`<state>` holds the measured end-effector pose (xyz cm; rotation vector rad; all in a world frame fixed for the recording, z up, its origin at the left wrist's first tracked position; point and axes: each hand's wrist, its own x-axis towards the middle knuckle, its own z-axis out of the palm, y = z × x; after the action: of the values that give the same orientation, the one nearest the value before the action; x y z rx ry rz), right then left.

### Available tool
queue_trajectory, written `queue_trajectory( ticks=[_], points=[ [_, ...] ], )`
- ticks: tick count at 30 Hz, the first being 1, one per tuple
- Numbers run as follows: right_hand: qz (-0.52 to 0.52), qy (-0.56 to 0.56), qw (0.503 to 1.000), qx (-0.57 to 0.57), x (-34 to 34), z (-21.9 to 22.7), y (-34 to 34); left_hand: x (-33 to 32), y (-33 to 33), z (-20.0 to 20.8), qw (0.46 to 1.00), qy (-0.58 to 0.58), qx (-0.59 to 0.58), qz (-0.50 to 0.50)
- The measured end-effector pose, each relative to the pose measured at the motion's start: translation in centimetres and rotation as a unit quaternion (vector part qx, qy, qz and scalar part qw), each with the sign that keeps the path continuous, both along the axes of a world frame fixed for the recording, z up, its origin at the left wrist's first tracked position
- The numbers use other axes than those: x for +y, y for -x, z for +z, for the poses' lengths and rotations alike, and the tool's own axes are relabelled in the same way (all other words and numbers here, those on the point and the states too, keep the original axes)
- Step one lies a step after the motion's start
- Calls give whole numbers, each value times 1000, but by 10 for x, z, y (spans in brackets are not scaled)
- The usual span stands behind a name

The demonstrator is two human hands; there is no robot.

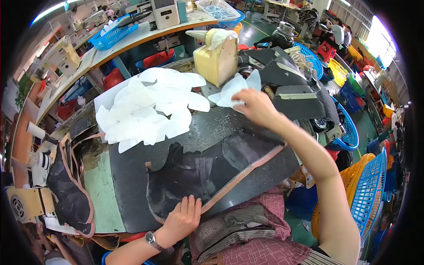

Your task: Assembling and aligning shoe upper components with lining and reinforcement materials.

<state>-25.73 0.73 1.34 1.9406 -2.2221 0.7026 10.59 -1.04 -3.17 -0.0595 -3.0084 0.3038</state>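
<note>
Black worktop, frame centre: left hand lies flat, fingers extended, on boot upper; right hand, fingers bent, at white cut-outs, grip indeterminable.

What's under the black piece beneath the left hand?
A dark board shows around the black piece, which lies on it with the left hand on top. The area beneath is covered; anything else there can't be seen.

Left hand, silver watch at wrist, fingers laid on 1 black piece near front edge of dark surface. Right hand over small white stack, far edge, contact unclear. Larger white heap at far-left corner; 1 yellowish block along far edge.
</note>
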Motion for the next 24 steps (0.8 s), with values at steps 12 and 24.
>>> queue_trajectory(
  ticks=[12,24],
  points=[
    [64,-4,930,362,-50,-43,85,12,42,3,989,-144,45,-10],
    [301,267,908,115,76,16,-117,-51,64,51,318,-929,74,172]
  ],
)
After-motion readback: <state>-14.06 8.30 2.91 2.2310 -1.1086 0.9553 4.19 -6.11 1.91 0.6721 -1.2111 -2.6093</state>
